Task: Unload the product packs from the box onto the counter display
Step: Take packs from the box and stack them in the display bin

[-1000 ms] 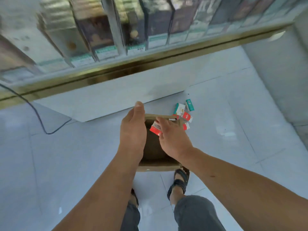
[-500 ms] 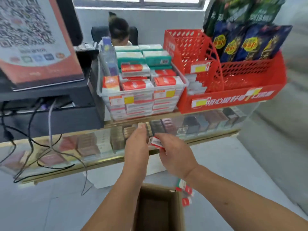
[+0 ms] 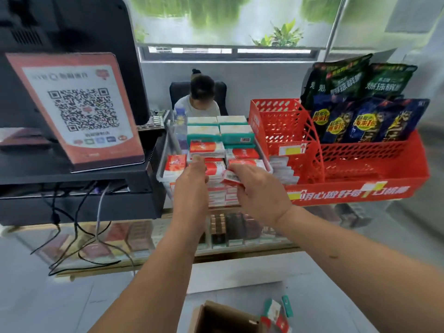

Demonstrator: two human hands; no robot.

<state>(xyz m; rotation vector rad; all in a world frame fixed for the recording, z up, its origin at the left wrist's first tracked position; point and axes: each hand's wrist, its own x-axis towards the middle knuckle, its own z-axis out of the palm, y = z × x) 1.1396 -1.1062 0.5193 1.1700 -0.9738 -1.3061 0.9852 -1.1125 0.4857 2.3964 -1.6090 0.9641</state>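
Observation:
My right hand (image 3: pixel 260 191) holds a small red-and-white pack (image 3: pixel 231 177) by its fingers, right at the front of the clear counter display (image 3: pixel 161 175) stacked with red and green packs. Beside it, my left hand (image 3: pixel 192 186) is raised against the front stack (image 3: pixel 213 169), thumb up and fingers curled; whether it holds a pack is hidden. The brown cardboard box (image 3: pixel 223 318) stands open on the floor below, its inside dark. Several loose packs (image 3: pixel 276 316) lie on the floor to its right.
A red mesh rack (image 3: pixel 355 188) with dark snack bags stands to the right of the display. A QR-code sign (image 3: pixel 79 111) and black monitor stand are on the left, with cables hanging. A person sits behind the counter (image 3: pixel 201 97). The glass counter top (image 3: pixel 144 236) lies below.
Both hands rose from the box on the floor up to the counter display, my right hand carrying the red pack. My view lifted from the floor to the counter.

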